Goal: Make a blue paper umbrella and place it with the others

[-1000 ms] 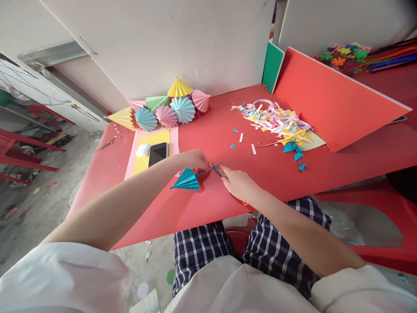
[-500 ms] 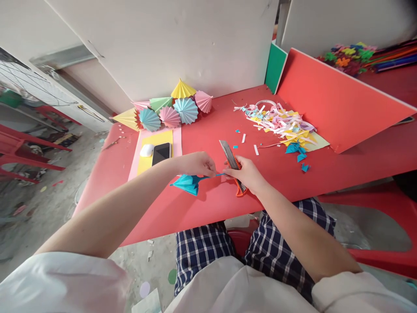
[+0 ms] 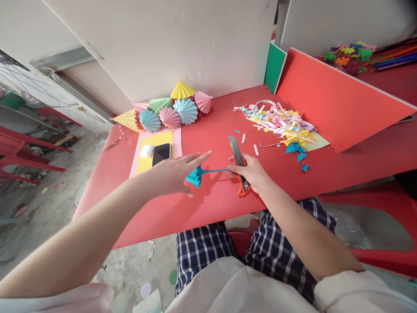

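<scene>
My right hand (image 3: 253,173) grips an orange utility knife (image 3: 236,151), its blade pointing away from me. Between the same fingers is the tip of the thin blue stem of a small folded blue paper umbrella (image 3: 195,177). The umbrella hangs out to the left, just above the red table (image 3: 202,213). With fingers spread, my left hand (image 3: 171,176) holds nothing and hovers beside the umbrella's folded top, partly covering it. Whether it touches the paper I cannot tell.
Several pleated paper umbrellas (image 3: 185,111) stand at the back left. Before them lie a phone (image 3: 162,152) and a white rounded case (image 3: 147,151) on coloured sheets. Paper scraps (image 3: 276,119) are heaped near a leaning red board (image 3: 339,91) on the right.
My left hand has let go of the blue stem, opened and moved left over the folded top. My right hand has shifted slightly right with the knife and the stem.
</scene>
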A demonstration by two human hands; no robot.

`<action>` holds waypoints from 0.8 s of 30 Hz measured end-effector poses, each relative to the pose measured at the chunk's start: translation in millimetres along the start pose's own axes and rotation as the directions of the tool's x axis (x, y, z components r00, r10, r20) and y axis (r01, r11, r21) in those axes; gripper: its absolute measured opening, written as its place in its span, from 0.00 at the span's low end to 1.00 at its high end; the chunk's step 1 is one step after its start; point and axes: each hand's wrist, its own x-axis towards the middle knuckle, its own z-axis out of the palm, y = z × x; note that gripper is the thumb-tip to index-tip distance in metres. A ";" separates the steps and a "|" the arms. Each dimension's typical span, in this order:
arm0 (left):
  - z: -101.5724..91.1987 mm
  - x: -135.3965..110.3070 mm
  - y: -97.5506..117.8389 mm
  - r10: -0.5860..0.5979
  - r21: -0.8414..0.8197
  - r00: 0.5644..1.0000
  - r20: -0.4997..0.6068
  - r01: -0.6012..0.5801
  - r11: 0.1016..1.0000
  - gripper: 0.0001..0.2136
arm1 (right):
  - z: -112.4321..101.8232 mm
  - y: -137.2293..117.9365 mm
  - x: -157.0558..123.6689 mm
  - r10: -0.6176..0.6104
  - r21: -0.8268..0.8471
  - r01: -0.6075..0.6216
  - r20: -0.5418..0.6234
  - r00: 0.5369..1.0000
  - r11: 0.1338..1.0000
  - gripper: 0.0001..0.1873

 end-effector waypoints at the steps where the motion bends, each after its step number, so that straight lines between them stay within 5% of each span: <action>1: 7.0 1.7 3.2 -0.007 0.031 0.999 -0.032 0.008 0.999 0.50 | 0.6 -0.1 -0.5 0.001 0.002 -0.001 0.003 1.000 1.000 0.12; 6: 23.3 10.2 7.5 0.005 0.073 0.993 -0.120 0.004 0.997 0.44 | 2.1 0.8 -1.9 0.001 -0.006 -0.001 0.021 1.000 1.000 0.13; 13: 31.6 9.4 0.1 0.074 -0.130 0.981 -0.179 -0.098 0.987 0.40 | 0.4 1.7 0.0 0.003 -0.001 -0.003 0.034 0.999 1.000 0.12; 18: 41.4 3.2 -3.7 -0.007 -0.170 0.967 -0.253 -0.037 0.985 0.51 | -7.1 2.8 1.1 0.014 0.029 -0.014 0.014 1.000 0.999 0.13; 24: 53.7 2.6 -2.9 -0.071 -0.049 0.956 -0.285 0.059 0.997 0.37 | -9.6 3.6 -0.7 0.022 0.035 -0.023 0.030 0.999 0.999 0.12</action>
